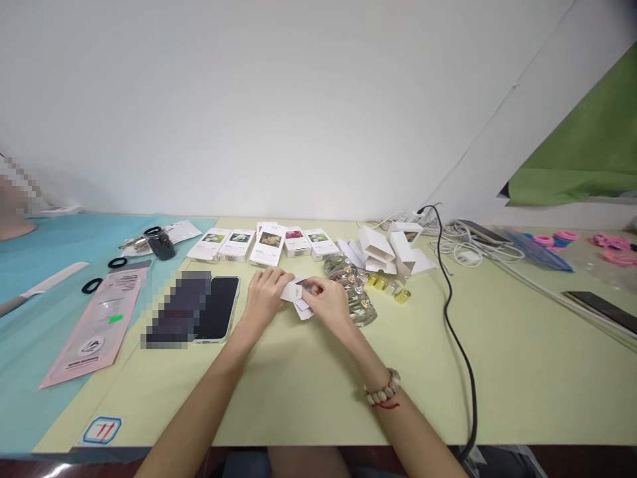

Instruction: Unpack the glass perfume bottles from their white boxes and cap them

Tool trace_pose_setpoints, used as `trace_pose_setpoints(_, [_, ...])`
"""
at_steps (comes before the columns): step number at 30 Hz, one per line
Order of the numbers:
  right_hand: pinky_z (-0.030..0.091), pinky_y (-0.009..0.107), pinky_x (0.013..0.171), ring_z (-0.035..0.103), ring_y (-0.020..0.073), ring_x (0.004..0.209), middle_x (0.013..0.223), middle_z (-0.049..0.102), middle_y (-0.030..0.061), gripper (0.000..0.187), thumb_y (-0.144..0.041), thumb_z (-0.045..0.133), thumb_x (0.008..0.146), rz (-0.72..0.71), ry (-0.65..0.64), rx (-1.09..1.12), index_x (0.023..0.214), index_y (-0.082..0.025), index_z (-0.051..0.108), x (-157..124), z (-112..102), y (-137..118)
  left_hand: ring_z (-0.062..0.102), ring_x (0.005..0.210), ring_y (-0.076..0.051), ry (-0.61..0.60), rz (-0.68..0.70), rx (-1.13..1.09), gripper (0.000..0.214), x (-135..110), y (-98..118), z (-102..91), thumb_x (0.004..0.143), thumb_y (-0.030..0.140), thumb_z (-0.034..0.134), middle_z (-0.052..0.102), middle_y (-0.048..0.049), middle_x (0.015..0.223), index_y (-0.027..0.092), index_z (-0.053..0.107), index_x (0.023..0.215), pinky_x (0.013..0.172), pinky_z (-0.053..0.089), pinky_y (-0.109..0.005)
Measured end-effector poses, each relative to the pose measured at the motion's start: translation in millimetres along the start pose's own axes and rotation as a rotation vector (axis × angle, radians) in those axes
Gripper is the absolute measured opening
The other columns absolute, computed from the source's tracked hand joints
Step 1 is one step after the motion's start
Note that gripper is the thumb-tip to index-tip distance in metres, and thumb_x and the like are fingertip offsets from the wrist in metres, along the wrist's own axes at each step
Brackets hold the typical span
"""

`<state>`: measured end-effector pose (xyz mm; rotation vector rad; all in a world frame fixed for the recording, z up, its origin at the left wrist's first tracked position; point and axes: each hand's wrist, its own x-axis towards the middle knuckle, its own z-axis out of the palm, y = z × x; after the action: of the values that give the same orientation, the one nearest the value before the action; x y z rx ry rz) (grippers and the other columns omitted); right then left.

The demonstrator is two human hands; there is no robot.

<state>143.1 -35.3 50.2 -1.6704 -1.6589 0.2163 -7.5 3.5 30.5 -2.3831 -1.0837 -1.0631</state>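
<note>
Holding a white carton [292, 292] between them in the head view, the left hand [265, 292] and right hand [327, 302] are working above the table [308, 398]; closed boxes [269, 245] behind are apparently finished, open boxes [377, 249] at right seemingly remaining.

Yellow table [537, 372]: white boxes [269, 248], phone [219, 309], black cable [474, 405].

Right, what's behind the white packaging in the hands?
Behind the white packaging, picture-fronted boxes sit in a rough row. The left hand and right hand partly cover it; anything directly behind them can't be seen.
</note>
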Motion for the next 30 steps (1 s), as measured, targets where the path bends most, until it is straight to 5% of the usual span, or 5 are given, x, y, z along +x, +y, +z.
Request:
trace_pose_setpoints(12, [0.040, 0.030, 0.078, 0.049, 0.0175, 0.090, 0.099, 0.052, 0.0083, 0.024, -0.027, 0.038, 0.085, -0.246, 0.116, 0.280, 0.101, -0.017, 0.052, -2.9, 18.1, 0.6, 0.053, 0.099, -0.017, 0.112, 0.075, 0.004, 0.030, -0.2, -10.3, -2.9, 0.085, 0.018, 0.043, 0.060, -0.0054, 0.103, 0.028, 0.057, 0.111, 0.087, 0.032, -0.032])
trace_pose_setpoints(20, [0.043, 0.027, 0.066, 0.055, 0.0150, 0.078, 0.091, 0.058, 0.0060, 0.027, -0.035, 0.036, 0.086, -0.055, 0.045, 0.506, 0.104, -0.017, 0.043, -6.0, 27.8, 0.3, 0.053, 0.095, -0.018, 0.071, 0.028, -0.017, 0.032, -0.4, -10.7, -1.1, 0.084, 0.016, 0.045, 0.060, -0.0048, 0.102, 0.028, 0.056, 0.111, 0.083, 0.031, -0.032])
trace_pose_setpoints(25, [0.045, 0.026, 0.060, 0.056, 0.0144, 0.064, 0.073, 0.059, 0.0034, 0.035, -0.046, 0.038, 0.084, 0.118, 0.108, 0.709, 0.103, -0.017, 0.039, 0.6, 32.9, 6.6, 0.054, 0.090, -0.018, 0.055, -0.080, -0.073, 0.034, -4.0, -12.4, 5.0, 0.080, 0.016, 0.051, 0.059, -0.0048, 0.101, 0.027, 0.056, 0.112, 0.077, 0.033, -0.031])
trace_pose_setpoints(30, [0.046, 0.025, 0.060, 0.058, 0.0148, 0.071, 0.079, 0.063, 0.0044, 0.037, -0.048, 0.049, 0.077, 0.254, 0.088, 0.924, 0.098, -0.018, 0.043, 7.0, 26.0, 6.6, 0.055, 0.086, -0.018, 0.108, -0.232, -0.208, 0.033, -2.2, -5.8, 9.6, 0.074, 0.016, 0.058, 0.060, -0.0041, 0.094, 0.026, 0.060, 0.105, 0.076, 0.034, -0.031])
